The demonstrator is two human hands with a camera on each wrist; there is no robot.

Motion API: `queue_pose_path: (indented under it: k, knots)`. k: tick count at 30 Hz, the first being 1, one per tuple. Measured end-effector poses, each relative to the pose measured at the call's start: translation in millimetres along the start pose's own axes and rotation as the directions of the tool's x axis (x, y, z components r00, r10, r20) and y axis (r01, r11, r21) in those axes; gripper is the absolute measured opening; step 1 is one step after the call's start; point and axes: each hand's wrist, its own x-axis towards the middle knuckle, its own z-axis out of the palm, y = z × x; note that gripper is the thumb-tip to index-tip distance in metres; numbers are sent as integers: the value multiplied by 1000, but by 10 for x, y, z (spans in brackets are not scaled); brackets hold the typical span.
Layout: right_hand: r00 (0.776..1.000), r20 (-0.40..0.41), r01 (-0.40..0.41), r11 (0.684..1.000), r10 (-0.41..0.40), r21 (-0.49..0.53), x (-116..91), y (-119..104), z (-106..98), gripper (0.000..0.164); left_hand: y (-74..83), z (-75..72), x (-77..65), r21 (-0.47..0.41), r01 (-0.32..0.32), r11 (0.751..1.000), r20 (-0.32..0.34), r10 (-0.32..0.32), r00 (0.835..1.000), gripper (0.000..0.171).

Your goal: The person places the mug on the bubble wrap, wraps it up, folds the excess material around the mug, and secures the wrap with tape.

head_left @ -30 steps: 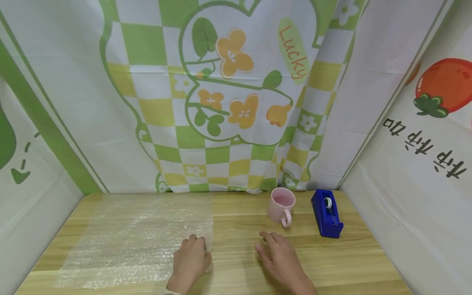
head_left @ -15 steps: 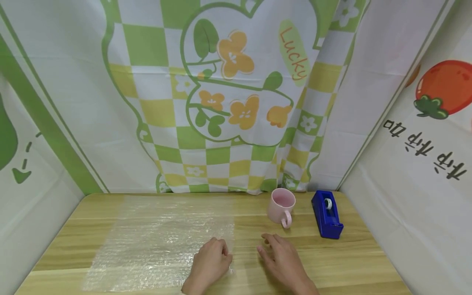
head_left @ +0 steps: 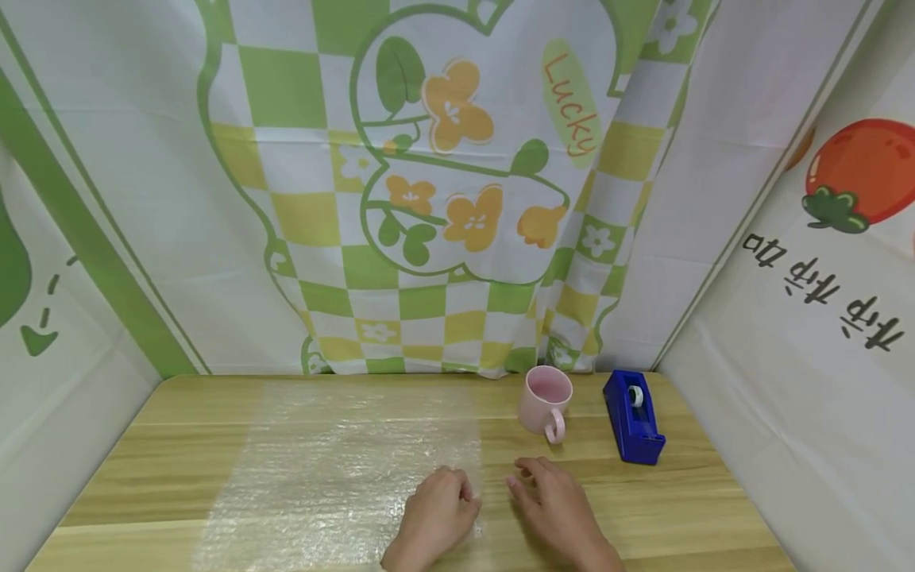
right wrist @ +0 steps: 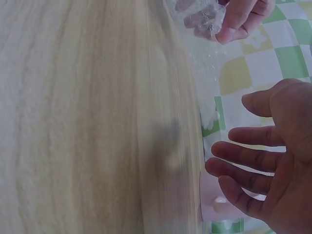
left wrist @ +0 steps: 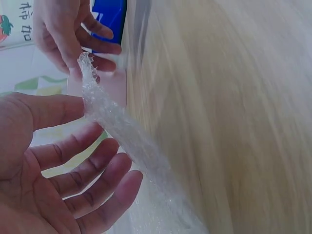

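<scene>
A sheet of clear bubble wrap (head_left: 343, 469) lies over the left and middle of the table. My left hand (head_left: 438, 512) pinches its right edge between thumb and fingers; in the left wrist view that edge of the bubble wrap (left wrist: 141, 146) is lifted off the table. My right hand (head_left: 561, 508) hovers to the right of the sheet, its fingers relaxed and apart, holding nothing; the right wrist view shows its open palm (right wrist: 287, 170). Behind the right hand stands a pink mug (head_left: 545, 401), upright, handle toward the front right.
A blue tape dispenser (head_left: 635, 417) with a small roll stands right of the mug, near the back right corner of the wooden table (head_left: 686, 508). A green and yellow checked curtain (head_left: 429, 318) hangs along the back edge. White printed cloth walls flank both sides.
My left hand has moved right, drawing the bubble wrap across the table toward the mug. The right hand has shifted only slightly right and nearer. Mug and tape dispenser stay put.
</scene>
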Motion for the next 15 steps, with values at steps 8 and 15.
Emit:
queue_pose_path:
  k: [8,15]
  knots:
    - [999,-23,-41,998,43,55,-3,46,-38,13,107,92,27,-20,-32,999,29,32,999,20]
    - [995,-10,-102,991,104,90,-13,105,-94,10,155,167,35,-66,-26,997,65,31,997,17]
